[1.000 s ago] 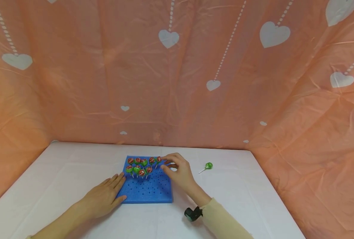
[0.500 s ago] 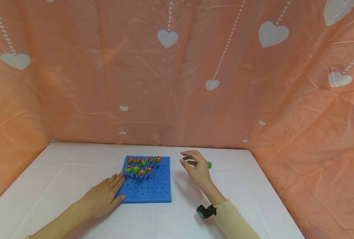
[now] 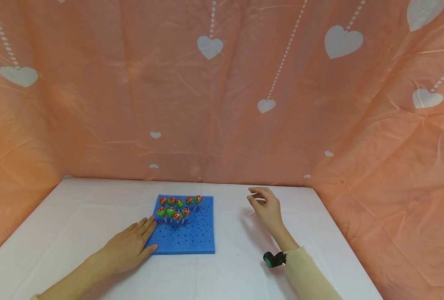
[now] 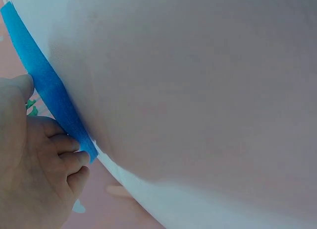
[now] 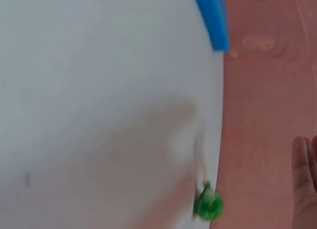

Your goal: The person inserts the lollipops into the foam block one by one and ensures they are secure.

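My left hand (image 3: 128,246) lies with extended fingers along the left edge of a blue foam board (image 3: 184,239); in the left wrist view, its fingers (image 4: 64,152) touch the board's side. Several lollipops (image 3: 176,216) in red and green wrappers stand upright by their sticks in the board's far part. To the right of the board, my right hand (image 3: 267,210) hovers above the table holding nothing, fingers loosely bent. Below it lies one green lollipop (image 5: 209,206). The hand hides its head in the head view, leaving only part of the stick (image 3: 252,214) visible.
A white cloth covers the table (image 3: 222,275). The board's bare part shows many small holes. Orange curtains (image 3: 222,125) with white hearts rise behind and at both sides. A black wrist camera (image 3: 274,259) sits on the right wrist.
My right hand has let go of the lollipop at the board's far right and moved right, over the loose green lollipop. My left hand stays at the board's edge.
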A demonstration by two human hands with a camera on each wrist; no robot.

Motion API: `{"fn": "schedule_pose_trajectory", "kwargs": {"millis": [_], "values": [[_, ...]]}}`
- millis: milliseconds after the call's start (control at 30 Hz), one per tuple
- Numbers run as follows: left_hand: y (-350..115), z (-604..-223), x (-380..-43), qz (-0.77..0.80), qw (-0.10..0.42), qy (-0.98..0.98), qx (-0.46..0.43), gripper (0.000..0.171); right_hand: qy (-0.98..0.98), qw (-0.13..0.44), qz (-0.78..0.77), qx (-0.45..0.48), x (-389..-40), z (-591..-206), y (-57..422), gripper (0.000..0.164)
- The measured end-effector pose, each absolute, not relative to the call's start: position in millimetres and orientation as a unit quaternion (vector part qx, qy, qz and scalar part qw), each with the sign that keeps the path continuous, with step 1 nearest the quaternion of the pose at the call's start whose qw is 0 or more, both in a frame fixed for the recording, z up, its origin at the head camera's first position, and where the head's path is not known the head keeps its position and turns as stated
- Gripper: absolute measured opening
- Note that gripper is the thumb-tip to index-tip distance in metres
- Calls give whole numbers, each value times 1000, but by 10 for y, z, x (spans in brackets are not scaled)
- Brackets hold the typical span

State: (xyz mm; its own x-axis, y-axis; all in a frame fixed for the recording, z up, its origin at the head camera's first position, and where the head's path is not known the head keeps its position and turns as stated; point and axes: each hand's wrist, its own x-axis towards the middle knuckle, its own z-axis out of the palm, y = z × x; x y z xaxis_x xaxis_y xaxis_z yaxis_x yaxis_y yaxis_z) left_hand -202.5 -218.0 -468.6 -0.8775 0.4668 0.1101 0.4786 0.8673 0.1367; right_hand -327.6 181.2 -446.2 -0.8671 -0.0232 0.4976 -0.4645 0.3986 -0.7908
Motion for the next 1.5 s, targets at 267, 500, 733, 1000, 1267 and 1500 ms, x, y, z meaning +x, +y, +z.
{"fn": "schedule_pose_trajectory", "kwargs": {"millis": [267, 500, 733, 1000, 1267, 1500], "values": [[-2180, -4694, -2035, -82, 37, -965, -245, 68, -849, 189, 476, 131, -3388, -4512, 2115, 27], [-2190, -4706, -2041, -73, 42, -965, -248, 68, -901, 141, 394, 117, -3457, -4541, 2318, 29], [-2195, -4702, -2030, -72, 43, -966, -246, 67, -932, 88, 332, 114, -3541, -4595, 2431, 31], [-2188, -4694, -2023, -74, 49, -965, -246, 67, -945, 64, 295, 128, -3607, -4649, 2415, 27], [-2184, -4689, -2021, -78, 47, -964, -248, 67, -951, 47, 278, 127, -3631, -4643, 2393, 22], [-2187, -4694, -2027, -78, 45, -965, -245, 67, -951, 43, 279, 125, -3648, -4624, 2375, 21]]}}
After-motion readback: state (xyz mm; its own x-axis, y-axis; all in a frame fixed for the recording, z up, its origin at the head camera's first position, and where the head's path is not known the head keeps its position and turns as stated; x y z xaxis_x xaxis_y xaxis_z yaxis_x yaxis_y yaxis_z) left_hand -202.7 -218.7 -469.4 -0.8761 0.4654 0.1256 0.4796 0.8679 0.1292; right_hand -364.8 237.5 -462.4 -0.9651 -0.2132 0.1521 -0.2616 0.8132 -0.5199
